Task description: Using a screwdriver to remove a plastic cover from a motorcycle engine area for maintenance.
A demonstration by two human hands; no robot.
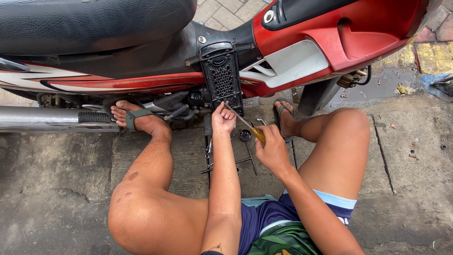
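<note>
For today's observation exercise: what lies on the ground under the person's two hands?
Under the left hand and right hand, thin metal rods and a small round dark part lie on the concrete. Whatever lies directly beneath the forearms is covered.

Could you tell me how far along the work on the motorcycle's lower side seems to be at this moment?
Already done, it seems: loose metal parts lie on the concrete below the engine. In hand: the right hand holds a yellow-handled screwdriver angled up to the bottom of the black perforated cover, where the left hand steadies the tip. Left: the cover is not off yet.
</note>
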